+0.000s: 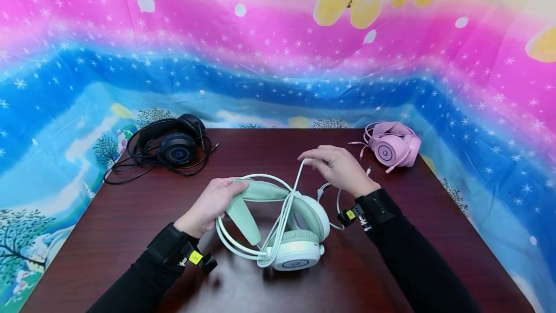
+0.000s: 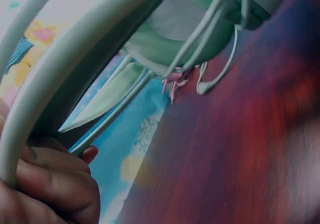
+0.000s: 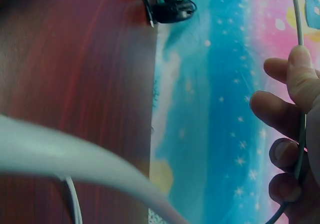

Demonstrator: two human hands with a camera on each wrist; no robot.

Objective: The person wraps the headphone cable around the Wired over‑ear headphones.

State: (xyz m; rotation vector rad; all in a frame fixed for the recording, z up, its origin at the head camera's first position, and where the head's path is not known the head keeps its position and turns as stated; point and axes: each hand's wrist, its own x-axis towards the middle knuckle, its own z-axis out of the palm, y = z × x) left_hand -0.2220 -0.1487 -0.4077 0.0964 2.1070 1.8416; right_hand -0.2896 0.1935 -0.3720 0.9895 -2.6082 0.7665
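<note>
Head view: the left hand [image 1: 213, 204] grips a mint-green and white padded headset [image 1: 296, 254] by its headband [image 1: 267, 191], over the dark-red wooden table [image 1: 130, 231]; the right hand [image 1: 340, 168] pinches its thin pale cable [image 1: 298, 173]. Left wrist: fingers [image 2: 62, 184] curl at the headband. Right wrist: thumb [image 3: 301, 76] and bent fingers hold the cable.

Headphones [image 1: 299, 237] I'm holding: shells [image 1: 297, 261] smooth, slightly glossy plastic; cushions [image 1: 267, 192] matt, leather-look; cable [image 1: 300, 175] smooth plastic. Table [image 1: 449, 238] below them: wood-look, faint sheen. Black headphones [image 1: 178, 151] behind-left: mostly matt plastic. Pink headphones [image 1: 393, 151] behind-right: smooth plastic. Backdrop [image 1: 278, 62] behind them: creased cloth.
</note>
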